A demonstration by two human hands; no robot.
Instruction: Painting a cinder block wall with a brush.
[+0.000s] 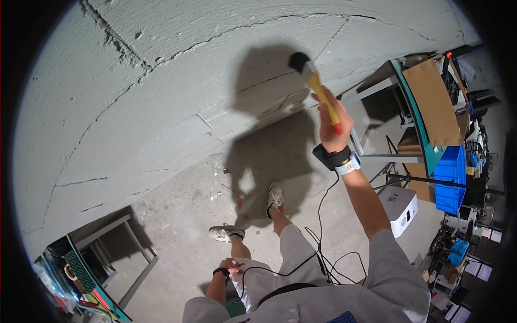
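Observation:
My right hand point(335, 121) is raised before the grey wall point(177, 91), closed around a paintbrush point(327, 105). The brush has a yellow handle with a red end, a metal ferrule and dark bristles pointing up and left toward the wall. Whether the bristles touch the wall, I cannot tell. Cracks and joint lines run across the wall's rough surface. Low by my thigh is my left hand point(230, 265), its fingers loosely bent and apart, with nothing visible in them. A black band circles each wrist.
A red-handled tool point(239, 203) lies on the concrete floor point(183, 215) near my feet. To the right are a green-topped table point(417, 118), a blue bin point(450, 177) and a white box-shaped device point(398, 210). Another metal-framed table point(129, 258) stands left. A black cable point(320, 215) hangs from my right wrist.

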